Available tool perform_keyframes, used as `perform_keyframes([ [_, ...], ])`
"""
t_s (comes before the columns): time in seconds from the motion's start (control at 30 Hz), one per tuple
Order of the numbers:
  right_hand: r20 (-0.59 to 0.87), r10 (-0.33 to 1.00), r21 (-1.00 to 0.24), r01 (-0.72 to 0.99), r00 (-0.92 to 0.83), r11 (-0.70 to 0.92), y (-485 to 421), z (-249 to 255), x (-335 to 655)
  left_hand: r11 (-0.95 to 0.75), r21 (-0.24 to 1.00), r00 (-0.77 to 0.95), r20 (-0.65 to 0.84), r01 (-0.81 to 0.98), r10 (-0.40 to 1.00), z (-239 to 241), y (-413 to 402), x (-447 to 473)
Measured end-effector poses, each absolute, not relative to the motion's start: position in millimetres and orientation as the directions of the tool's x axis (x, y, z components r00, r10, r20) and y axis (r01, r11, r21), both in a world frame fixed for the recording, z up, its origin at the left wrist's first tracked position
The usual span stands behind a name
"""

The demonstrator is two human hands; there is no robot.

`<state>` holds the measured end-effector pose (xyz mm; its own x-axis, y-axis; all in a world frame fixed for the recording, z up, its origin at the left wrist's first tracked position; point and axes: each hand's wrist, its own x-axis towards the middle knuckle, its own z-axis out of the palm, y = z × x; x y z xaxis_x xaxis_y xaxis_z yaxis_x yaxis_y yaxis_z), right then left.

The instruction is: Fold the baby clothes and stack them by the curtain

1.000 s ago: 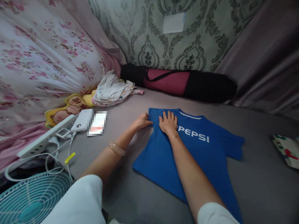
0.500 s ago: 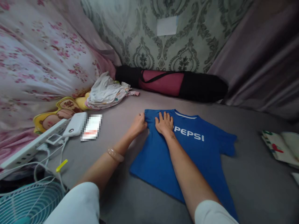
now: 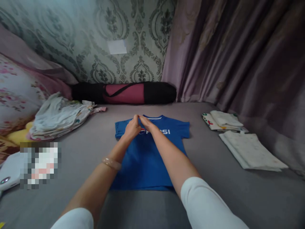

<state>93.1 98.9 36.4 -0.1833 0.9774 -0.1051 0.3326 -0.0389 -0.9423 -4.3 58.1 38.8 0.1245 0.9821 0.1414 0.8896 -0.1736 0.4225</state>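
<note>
A blue T-shirt [image 3: 152, 162] with a white PEPSI print lies spread on the grey sheet, collar pointing away from me. My left hand [image 3: 132, 128], a pale bangle on its wrist, is closed on the shirt's left shoulder. Beside it, my right hand [image 3: 145, 123] has its fingers pressed together at the same shoulder, near the collar. The fingertips of both hands meet there, and the cloth between them is mostly hidden. Part of the print is covered by my right hand and wrist.
A black and maroon long bag [image 3: 124, 93] lies along the wall. At left are a heap of pale clothes [image 3: 59, 116] and a white device [image 3: 14, 170] by a blurred-out item. Folded cloths [image 3: 254, 151] and another folded stack [image 3: 224, 121] lie at right.
My view has turned right. My left hand has gone from the sleeve edge to the shoulder near the collar. My right hand, flat before, now has its fingers together. The shirt lies straighter.
</note>
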Motion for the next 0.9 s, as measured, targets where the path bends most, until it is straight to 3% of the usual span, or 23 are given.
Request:
perform_keyframes([
  [0.13, -0.162, 0.977, -0.970, 0.202, -0.135, -0.133, 87, 56, 153, -0.219, 0.300, 0.207, 0.072, 0.928, 0.976, 31, 54, 2],
  [0.23, -0.161, 0.979, -0.974, 0.182, -0.128, -0.137, 59, 57, 215, -0.223, 0.239, 0.203, 0.107, 0.945, 0.973, 23, 35, -30],
  [0.37, -0.057, 0.978, -0.909, 0.415, -0.201, 0.032, 3, 40, 290, -0.143, 0.266, 0.112, 0.129, 0.953, 0.985, 23, -19, -93],
  [0.5, 0.020, 0.966, -0.710, 0.677, -0.257, 0.194, -59, 19, 328, 0.021, 0.400, 0.014, -0.083, 0.916, 0.996, 25, -83, -122],
  [0.67, -0.187, 0.978, -0.391, 0.920, -0.089, 0.009, -118, 5, 331, 0.059, 0.440, -0.068, 0.005, 0.896, 0.998, 20, -128, -112],
  [0.9, -0.246, 0.969, -0.279, 0.958, -0.004, -0.067, -162, 18, 309, 0.053, 0.416, -0.066, 0.018, 0.908, 0.998, 12, -141, -104],
])
